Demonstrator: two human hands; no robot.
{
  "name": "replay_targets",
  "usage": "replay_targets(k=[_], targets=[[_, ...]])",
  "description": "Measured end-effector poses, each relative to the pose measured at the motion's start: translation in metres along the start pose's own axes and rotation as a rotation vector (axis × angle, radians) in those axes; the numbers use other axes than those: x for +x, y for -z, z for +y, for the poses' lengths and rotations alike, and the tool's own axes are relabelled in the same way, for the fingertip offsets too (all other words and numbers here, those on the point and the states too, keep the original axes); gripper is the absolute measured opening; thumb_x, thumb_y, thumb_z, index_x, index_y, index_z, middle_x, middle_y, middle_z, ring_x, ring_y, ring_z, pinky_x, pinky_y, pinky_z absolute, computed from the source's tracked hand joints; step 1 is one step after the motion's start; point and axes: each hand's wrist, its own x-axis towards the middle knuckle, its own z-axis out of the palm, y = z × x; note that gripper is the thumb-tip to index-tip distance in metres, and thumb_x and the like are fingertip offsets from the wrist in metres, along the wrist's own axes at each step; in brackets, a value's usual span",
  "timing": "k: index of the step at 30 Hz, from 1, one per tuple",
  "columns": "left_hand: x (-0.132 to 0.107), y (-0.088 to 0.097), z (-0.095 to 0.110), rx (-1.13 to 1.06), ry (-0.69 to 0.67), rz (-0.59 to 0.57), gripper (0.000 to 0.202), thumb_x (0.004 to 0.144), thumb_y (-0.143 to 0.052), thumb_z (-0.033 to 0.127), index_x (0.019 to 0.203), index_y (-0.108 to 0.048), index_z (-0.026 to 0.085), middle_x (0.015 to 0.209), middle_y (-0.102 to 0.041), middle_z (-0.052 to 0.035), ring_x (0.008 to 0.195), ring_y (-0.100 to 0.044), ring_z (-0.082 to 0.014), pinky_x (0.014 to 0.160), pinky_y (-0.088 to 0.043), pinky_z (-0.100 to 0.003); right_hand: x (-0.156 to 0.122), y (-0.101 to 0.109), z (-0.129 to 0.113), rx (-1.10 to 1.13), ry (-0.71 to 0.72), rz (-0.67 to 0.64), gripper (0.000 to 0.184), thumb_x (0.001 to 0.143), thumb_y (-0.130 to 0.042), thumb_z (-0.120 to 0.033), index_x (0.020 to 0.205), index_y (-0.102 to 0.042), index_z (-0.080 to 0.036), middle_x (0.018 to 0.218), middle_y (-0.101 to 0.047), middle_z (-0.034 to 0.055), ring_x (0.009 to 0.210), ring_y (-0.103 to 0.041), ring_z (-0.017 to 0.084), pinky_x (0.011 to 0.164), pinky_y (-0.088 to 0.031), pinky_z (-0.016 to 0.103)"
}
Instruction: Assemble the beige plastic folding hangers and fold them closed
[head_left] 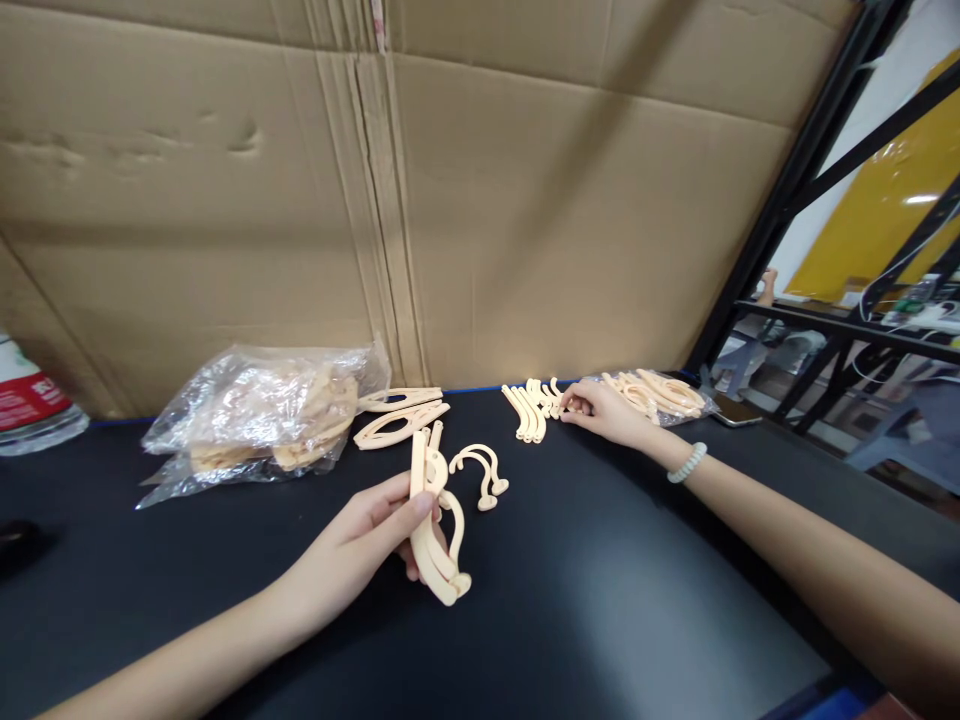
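Several beige pieces show through the crumpled film of a large clear bag, lying on the counter to the left of, and farther back than, 2 curved hooks. To the right of the hooks and farther back, a smaller clear bag carries looped beige pieces; whether all are inside it, I cannot tell. Far left of the hooks is a container with a red label, cut off by the picture's edge, its contents unclear.

Just left of the hooks, the left hand is clamped on a beige assembly, thumb in front, raised above the counter and tilted, with a curved hook as part of it. Behind the hooks and to the right, the right hand has its fingertips gathered at small beige parts; I cannot tell whether it grips 1 of them. Curved strips lie beside those parts, nearer the hooks. 2 open frames lie behind and left of the hooks, near the large bag.
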Motion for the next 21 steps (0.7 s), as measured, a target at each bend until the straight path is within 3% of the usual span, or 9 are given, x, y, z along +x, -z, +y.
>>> replay_targets(k=[4,9,14,21], targets=[[0.0,0.0,0.0,0.003,0.008,0.006,0.033,0.092,-0.052,0.048,0.088,-0.055,0.015,0.071,-0.071,-0.0053,0.061,-0.064,-0.0151,0.053,-0.047,-0.022,0.001,-0.005,-0.001,-0.022,0.023,0.049,0.021,0.086,-0.06,-0.025,0.105,-0.059,-0.019,0.093,-0.057,0.0073,0.077,-0.056,0.02,0.072,-0.049,0.035],[0.0,0.0,-0.001,0.006,0.011,0.012,0.034,0.092,-0.053,0.048,0.089,-0.057,0.015,0.071,-0.071,-0.0057,0.061,-0.063,-0.0156,0.053,-0.047,-0.024,-0.002,-0.002,-0.012,-0.046,0.133,-0.008,0.025,0.09,-0.054,-0.023,0.114,-0.061,-0.023,0.105,-0.055,0.0086,0.098,-0.056,0.023,0.091,-0.047,0.04],[0.001,-0.001,0.0,-0.001,0.008,0.016,0.033,0.09,-0.055,0.048,0.087,-0.056,0.015,0.069,-0.071,-0.0061,0.061,-0.064,-0.0165,0.052,-0.047,-0.024,-0.002,-0.004,-0.011,-0.082,0.126,0.003,0.024,0.096,-0.046,-0.027,0.11,-0.065,-0.021,0.099,-0.055,0.0098,0.095,-0.055,0.024,0.089,-0.047,0.041],[-0.001,-0.002,0.002,0.006,0.006,0.01,0.032,0.091,-0.054,0.048,0.087,-0.055,0.016,0.07,-0.07,-0.0047,0.061,-0.063,-0.0153,0.052,-0.046,-0.023,-0.004,-0.007,-0.006,-0.114,0.086,0.043,0.023,0.095,-0.047,-0.027,0.107,-0.066,-0.02,0.096,-0.055,0.0096,0.09,-0.057,0.023,0.085,-0.048,0.039]])
